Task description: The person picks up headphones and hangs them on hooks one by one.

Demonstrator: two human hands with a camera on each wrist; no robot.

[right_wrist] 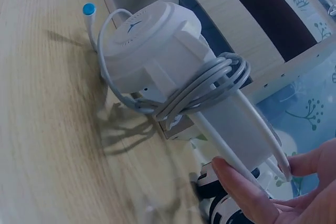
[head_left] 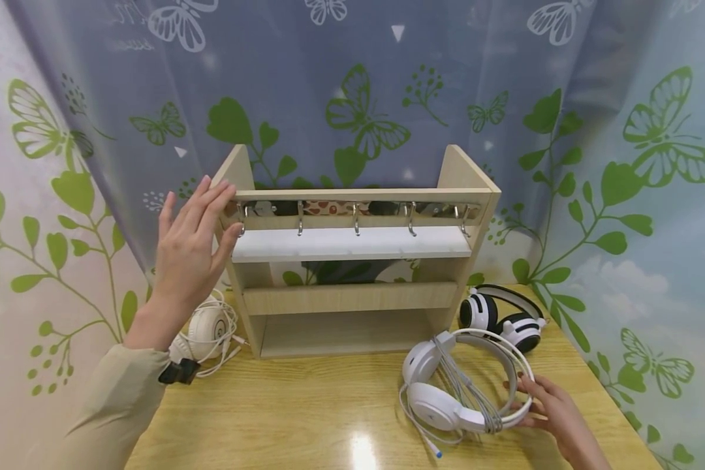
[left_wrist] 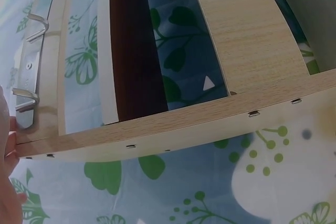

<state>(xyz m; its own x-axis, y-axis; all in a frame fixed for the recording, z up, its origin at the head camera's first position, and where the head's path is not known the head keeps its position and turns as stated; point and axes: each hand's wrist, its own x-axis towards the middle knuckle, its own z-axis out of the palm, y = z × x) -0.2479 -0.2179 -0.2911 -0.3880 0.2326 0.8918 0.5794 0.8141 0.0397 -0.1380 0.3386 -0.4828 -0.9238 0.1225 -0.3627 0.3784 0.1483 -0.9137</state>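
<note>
A small wooden shelf (head_left: 352, 297) with a row of metal hooks (head_left: 356, 219) along its upper front stands on the table. My left hand (head_left: 190, 238) rests on its upper left corner, fingers fairly straight; in the left wrist view only a bit of that hand (left_wrist: 8, 161) shows at the left edge. At the lower right, my right hand (head_left: 555, 414) grips the headband of white headphones (head_left: 437, 405). A grey cable (right_wrist: 205, 87) is wound round them. The right wrist view shows the thumb and fingers (right_wrist: 236, 187) about the band, with the ear cups raised above the tabletop.
White headphones with a bundled cord (head_left: 208, 329) lie left of the shelf. Black-and-white headphones (head_left: 519, 329) lie to its right, near the table's (head_left: 270, 418) edge. A curtain (head_left: 305, 78) with butterfly and leaf prints hangs behind and along both sides.
</note>
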